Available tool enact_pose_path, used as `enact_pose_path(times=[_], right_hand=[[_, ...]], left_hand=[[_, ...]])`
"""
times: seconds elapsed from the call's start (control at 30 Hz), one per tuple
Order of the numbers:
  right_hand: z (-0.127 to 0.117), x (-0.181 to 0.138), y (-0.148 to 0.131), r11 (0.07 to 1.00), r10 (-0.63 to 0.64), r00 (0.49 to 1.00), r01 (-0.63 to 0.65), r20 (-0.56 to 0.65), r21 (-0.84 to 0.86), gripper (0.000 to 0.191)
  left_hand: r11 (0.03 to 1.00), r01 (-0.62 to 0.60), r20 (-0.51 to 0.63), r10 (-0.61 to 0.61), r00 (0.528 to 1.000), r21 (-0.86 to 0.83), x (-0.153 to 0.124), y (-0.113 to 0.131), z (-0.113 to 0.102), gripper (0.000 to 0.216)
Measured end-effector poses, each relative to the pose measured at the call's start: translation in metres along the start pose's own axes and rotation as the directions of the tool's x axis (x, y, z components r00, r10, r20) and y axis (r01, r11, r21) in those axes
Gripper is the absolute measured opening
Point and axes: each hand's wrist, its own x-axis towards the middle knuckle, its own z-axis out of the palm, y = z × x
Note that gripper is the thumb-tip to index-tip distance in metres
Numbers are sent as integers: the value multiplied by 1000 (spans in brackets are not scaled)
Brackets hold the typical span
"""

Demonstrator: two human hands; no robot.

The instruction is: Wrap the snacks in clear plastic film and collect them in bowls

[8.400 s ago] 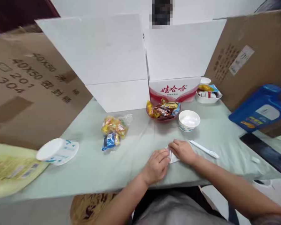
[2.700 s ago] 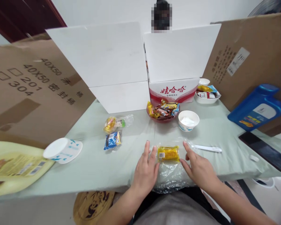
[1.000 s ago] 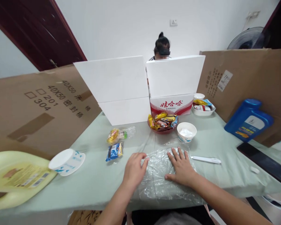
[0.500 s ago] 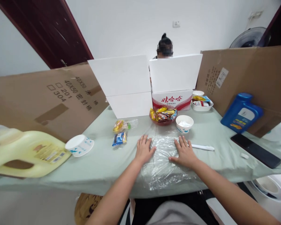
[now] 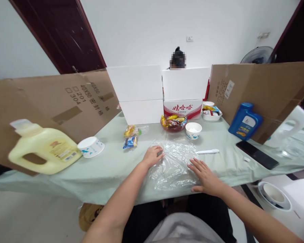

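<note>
A crinkled sheet of clear plastic film (image 5: 173,168) lies on the green cloth near the table's front edge. At its left side rests my left hand (image 5: 152,156), fingers loosely bent and apart, holding nothing. My right hand (image 5: 205,177) is over the film's right side, fingers spread, with nothing in it. Just beyond the right hand lies a white plastic-handled utensil (image 5: 207,151). A paper bowl with white contents (image 5: 193,131) stands behind the film, beside a red bowl of wrapped snacks (image 5: 173,124). Two snack packets, one yellow (image 5: 131,130) and one blue (image 5: 130,143), lie left of the film.
On the left are an overturned paper bowl (image 5: 91,147) and a yellow detergent jug (image 5: 48,148). To the right, a blue bottle (image 5: 245,121) stands behind a black phone (image 5: 258,154). White panels (image 5: 142,111) and cardboard (image 5: 86,108) border the table; a person (image 5: 177,59) sits behind.
My right hand has moved toward the front edge, and my left hand's fingers have curled slightly at the film's left side. The camera view has shifted.
</note>
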Motion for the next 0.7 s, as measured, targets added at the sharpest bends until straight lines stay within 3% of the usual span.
enact_pose_path(times=[0.1, 0.23, 0.33, 0.43, 0.57, 0.7], right_hand=[[1, -18, 5, 1000, 13, 1000, -13, -16, -16, 73], [4, -21, 2, 1000, 31, 987, -31, -155, -2, 41], [2, -18, 0, 999, 41, 972, -35, -231, 28, 30], [-3, -17, 0, 997, 36, 971, -20, -238, 72, 25], [-13, -17, 1, 990, 34, 977, -3, -211, 143, 20], [-22, -16, 2, 970, 93, 963, -30, -252, 241, 23]], left_hand=[[1000, -28, -4, 28, 1000, -11, -14, 12, -17, 27], [991, -123, 27, 125, 992, -56, -58, 38, -30, 22], [955, -294, 141, 298, 944, -51, -94, 47, -24, 62], [935, -350, 163, 339, 927, 47, -114, 42, -13, 52], [931, -362, -32, 364, 931, 51, -120, 33, -5, 31], [942, -318, -212, 291, 933, -107, -122, 29, -5, 19]])
